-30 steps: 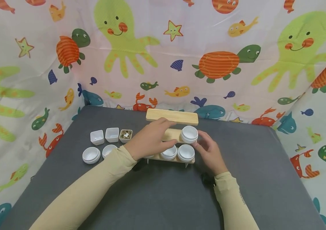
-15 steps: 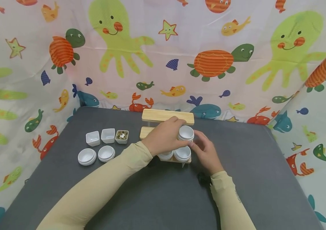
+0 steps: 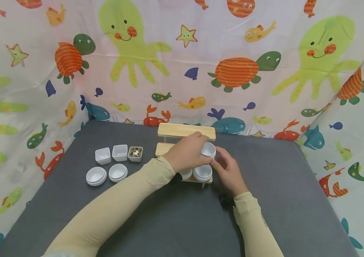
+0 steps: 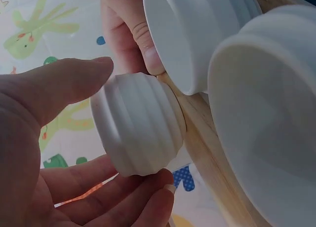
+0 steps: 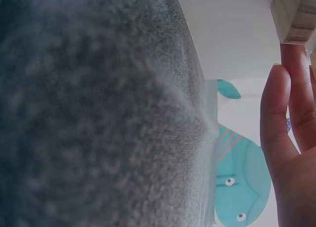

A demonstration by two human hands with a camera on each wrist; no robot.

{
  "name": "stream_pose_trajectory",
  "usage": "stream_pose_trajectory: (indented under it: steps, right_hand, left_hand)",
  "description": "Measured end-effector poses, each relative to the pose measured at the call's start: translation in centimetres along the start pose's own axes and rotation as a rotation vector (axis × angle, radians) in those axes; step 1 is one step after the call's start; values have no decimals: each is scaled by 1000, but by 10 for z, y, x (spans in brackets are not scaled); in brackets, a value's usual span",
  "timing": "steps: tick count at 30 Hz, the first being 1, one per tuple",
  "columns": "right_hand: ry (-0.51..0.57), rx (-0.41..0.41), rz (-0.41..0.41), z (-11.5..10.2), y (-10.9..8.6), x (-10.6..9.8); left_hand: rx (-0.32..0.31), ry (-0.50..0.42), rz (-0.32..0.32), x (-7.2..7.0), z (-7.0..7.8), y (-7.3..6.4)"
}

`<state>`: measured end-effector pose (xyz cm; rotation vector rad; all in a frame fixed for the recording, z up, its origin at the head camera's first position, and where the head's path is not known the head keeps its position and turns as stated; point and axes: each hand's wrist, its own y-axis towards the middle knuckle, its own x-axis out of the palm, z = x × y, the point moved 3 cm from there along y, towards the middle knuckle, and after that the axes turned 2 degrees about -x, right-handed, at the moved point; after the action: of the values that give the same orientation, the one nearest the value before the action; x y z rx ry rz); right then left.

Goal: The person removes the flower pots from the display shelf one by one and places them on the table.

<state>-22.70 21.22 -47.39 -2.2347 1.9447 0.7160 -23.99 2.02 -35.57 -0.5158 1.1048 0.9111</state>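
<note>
A wooden three-tier stand [image 3: 186,131] is at the back middle of the grey table in the head view. My left hand [image 3: 186,152] holds a small white ribbed bowl [image 4: 140,123] by its sides, thumb on one side and fingers on the other. That bowl sits at the right end of the middle tier. My right hand [image 3: 230,173] grips the tier's right end beside it, its thumb [image 4: 154,61] against the wood. On the front tier stand two visible white bowls [image 3: 202,172]; my left hand and forearm hide the tier's left part.
To the left, two round white bowls [image 3: 118,172] sit in front of two square white dishes [image 3: 119,152] and a square dish of brownish bits [image 3: 135,154]. A sea-animal curtain [image 3: 169,71] hangs behind the table [image 3: 156,221] and at both sides.
My left hand has moved right along the stand to the bowl at the middle tier's end and taken hold of it. My right hand stays at that end. The head view has shifted slightly.
</note>
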Motion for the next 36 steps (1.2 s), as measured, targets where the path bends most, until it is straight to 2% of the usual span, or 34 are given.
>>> stream_pose_trajectory:
  steps: [10,17,21,25,31,36]
  right_hand:
    - [-11,-12,4,3,-1,0]
    - [-30,-28,-2,5,2,0]
    - [-27,-38,-12,5,2,0]
    - [-27,-35,-5,6,1,0]
    - [-34,-34,-1,5,3,0]
    - [-21,-38,-4,5,3,2]
  left_hand:
    - [5,-6,2,5,-1,3]
    - [-27,-93,9,-6,-7,-9]
    - [-54,-124,15,-16,-15,-21]
    - [-74,-111,40,-28,-28,-37]
    - [-125,-109,110,-50,-56,-67]
    - [-193,-123,160,-70,-81,-94]
